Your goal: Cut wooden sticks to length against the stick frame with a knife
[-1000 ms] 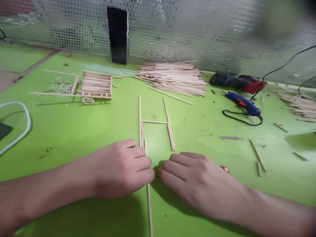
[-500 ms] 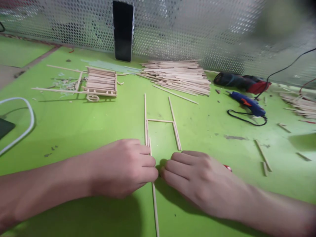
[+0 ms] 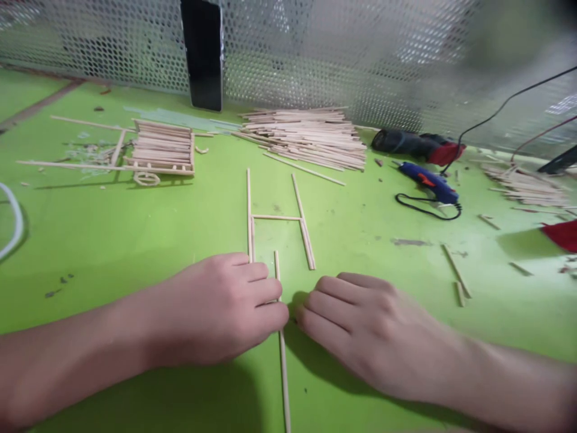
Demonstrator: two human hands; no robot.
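Observation:
My left hand [image 3: 234, 307] is closed around a long thin wooden stick [image 3: 283, 373], whose far end shows just past the fingers. Close beside it, my right hand [image 3: 360, 328] has its fingers curled together low over the table; whatever is in them is hidden. An H-shaped frame of thin sticks [image 3: 277, 218] lies flat just beyond both hands. Its left leg runs down behind my left fingers, and its right leg ends short of my right hand.
A small stick-built cart [image 3: 162, 147] stands at the back left. Behind the frame lies a pile of sticks [image 3: 306, 138]. To the right is a blue glue gun [image 3: 428, 182] with a looped cord. A black phone [image 3: 202, 57] leans against the perforated metal screen [image 3: 288, 54].
The view has shifted slightly right, so the frame and background sit further left. The stick in my left hand is now apart from the frame's left leg.

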